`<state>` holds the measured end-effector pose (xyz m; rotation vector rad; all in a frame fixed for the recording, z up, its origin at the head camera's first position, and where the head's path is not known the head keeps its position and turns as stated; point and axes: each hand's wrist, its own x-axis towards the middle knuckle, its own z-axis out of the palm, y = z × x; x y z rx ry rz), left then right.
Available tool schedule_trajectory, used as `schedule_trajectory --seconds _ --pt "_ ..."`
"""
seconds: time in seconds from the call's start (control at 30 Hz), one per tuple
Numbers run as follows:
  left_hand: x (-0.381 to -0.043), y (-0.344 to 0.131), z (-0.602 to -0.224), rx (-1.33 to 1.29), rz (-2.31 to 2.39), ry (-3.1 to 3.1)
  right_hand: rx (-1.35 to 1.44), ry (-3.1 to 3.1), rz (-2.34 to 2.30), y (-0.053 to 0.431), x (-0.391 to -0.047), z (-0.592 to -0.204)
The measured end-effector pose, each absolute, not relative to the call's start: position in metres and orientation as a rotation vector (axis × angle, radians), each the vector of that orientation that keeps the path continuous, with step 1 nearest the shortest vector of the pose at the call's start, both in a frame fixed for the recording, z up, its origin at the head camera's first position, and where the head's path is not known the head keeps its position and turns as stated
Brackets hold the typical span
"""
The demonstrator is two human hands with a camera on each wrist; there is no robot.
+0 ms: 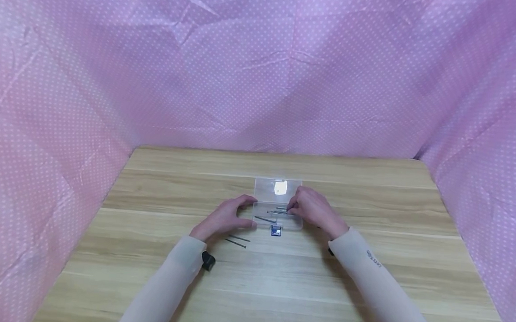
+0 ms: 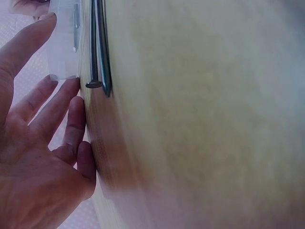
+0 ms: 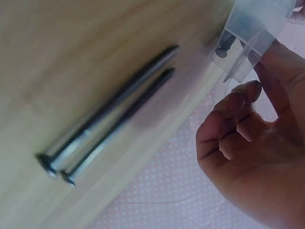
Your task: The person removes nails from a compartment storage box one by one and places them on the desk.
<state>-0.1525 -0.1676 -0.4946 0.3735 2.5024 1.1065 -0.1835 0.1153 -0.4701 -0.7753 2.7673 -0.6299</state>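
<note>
1. Head view: clear plastic box (image 1: 290, 222) between both hands on wood-grain table (image 1: 276, 290), with lid (image 1: 265, 190) laid back and nails (image 1: 265, 219) inside.
2. Left hand (image 1: 225, 216): spread around the box's left end, touching, probably steadying.
3. Right hand (image 1: 313, 206): curled at the right end, fingertips over nails; cannot tell whether pinching one.
4. Likely step: packing nails, with loose nails (image 1: 235, 243) near the left hand, another pair (image 3: 113, 103) below the right.
5. Next, probably calls for laying any held nail flat, then fetching loose ones.
</note>
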Motion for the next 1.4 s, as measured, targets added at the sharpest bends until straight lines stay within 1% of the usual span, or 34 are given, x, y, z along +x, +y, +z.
schedule_trajectory --seconds 0.23,0.37,0.73,1.0,1.4 --pt "-0.151 -0.168 -0.493 0.379 1.124 2.499 -0.918 2.845 -0.479 0.113 -0.184 -0.47" --pt "-0.151 -0.168 -0.493 0.384 1.117 2.503 -0.947 2.854 -0.464 0.113 -0.184 -0.471" --pt "-0.152 -0.168 -0.494 0.344 1.112 2.498 -0.907 2.809 -0.53 0.117 -0.183 -0.472" --pt "-0.153 -0.168 -0.494 0.39 1.105 2.51 -0.858 2.773 -0.645 0.122 -0.182 -0.476" --pt "-0.156 -0.169 -0.494 0.379 1.112 2.501 -0.835 2.787 -0.715 0.125 -0.18 -0.472"
